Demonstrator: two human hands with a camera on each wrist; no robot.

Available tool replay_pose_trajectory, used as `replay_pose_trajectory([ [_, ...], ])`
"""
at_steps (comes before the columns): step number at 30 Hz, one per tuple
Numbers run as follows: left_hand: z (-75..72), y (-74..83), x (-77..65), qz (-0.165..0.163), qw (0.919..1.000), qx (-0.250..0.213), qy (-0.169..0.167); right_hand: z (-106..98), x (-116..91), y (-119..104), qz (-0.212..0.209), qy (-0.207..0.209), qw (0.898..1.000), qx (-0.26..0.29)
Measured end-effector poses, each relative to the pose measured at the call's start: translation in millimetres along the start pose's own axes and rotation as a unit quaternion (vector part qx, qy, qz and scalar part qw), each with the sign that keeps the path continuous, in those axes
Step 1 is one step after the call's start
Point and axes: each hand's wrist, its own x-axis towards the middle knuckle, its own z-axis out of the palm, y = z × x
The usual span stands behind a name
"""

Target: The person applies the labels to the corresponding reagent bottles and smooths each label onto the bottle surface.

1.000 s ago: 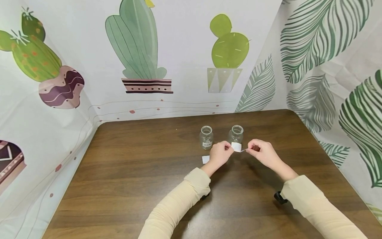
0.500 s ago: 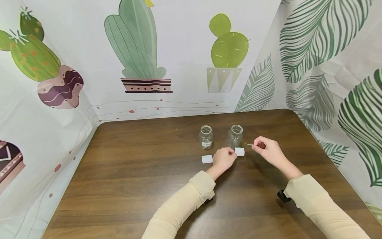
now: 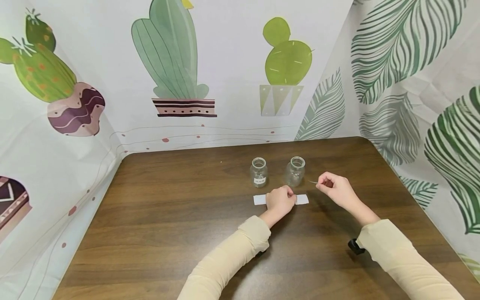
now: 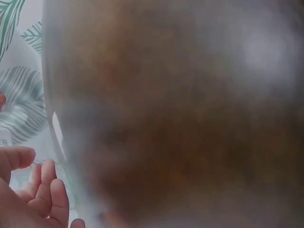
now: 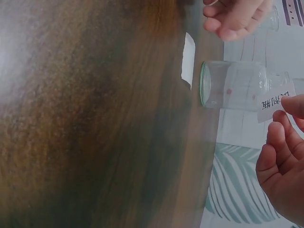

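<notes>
My right hand point(image 3: 335, 188) pinches a small white label point(image 5: 275, 103) with dark writing between thumb and finger, to the right of the jars. In the head view this label shows nearly edge-on. The left hand point(image 3: 280, 199) hovers over the table in front of the jars. Its fingers point(image 4: 46, 187) are loosely bent and hold nothing in the left wrist view. Beside it lies a white paper piece point(image 3: 301, 199); a second paper piece point(image 3: 259, 200) is partly hidden behind the hand. An unlabelled glass jar point(image 3: 295, 173) stands behind, uncapped.
Left of that jar is another open glass jar point(image 3: 258, 171) with a white label on its front. The brown wooden table point(image 3: 168, 216) ends at a printed cloth backdrop point(image 3: 232, 75) at the back and sides.
My left hand has drawn away from the right one and lowered the white paper piece to the table, letting it go. My right hand has moved slightly right, holding the label.
</notes>
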Motion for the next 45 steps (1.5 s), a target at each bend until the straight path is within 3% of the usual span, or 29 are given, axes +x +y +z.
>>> replay_pose_trajectory([
  [6,-8.1,1.3,6.0,0.094,0.9930,-0.049,0.051,2,0,-3,-0.016,-0.012,1.000,0.002],
  [10,-13.9,5.6,8.7,0.154,0.9850,-0.054,0.057,4,0,-6,-0.025,-0.030,0.999,0.004],
  [16,-19.1,11.8,6.7,0.204,0.9778,-0.009,0.048,7,0,-12,-0.026,-0.073,0.997,0.002],
  [22,-17.1,13.4,4.5,0.218,0.9748,0.010,0.049,11,-1,-13,-0.032,-0.085,0.996,0.001],
  [30,-15.5,11.9,5.1,0.193,0.9798,0.003,0.052,11,-1,-15,-0.057,-0.072,0.996,0.015],
  [36,-15.8,6.0,11.9,0.110,0.9881,-0.102,0.030,10,-1,-14,-0.059,-0.044,0.997,0.024],
  [41,-12.9,-1.4,16.1,0.040,0.9821,-0.183,0.021,13,1,-7,-0.016,-0.034,0.999,0.030],
  [45,-8.3,-5.5,16.4,0.019,0.9771,-0.212,0.013,20,3,-2,0.032,-0.056,0.995,0.070],
])
